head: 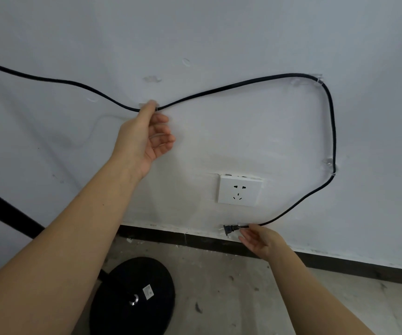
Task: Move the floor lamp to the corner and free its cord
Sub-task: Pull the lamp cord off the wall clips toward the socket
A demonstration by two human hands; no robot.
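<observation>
A black cord runs across the white wall in a loop, held by clear tape pieces at the upper right and at the right bend. My left hand reaches up to the cord's low dip and pinches a clear tape strip there. My right hand holds the cord just behind its black plug, which hangs unplugged below the white wall socket. The lamp's round black base lies tilted on the floor at the bottom, and its black pole slants across the left.
A dark skirting strip runs along the foot of the wall. The grey concrete floor has dust and debris. Old tape marks show on the wall above the cord.
</observation>
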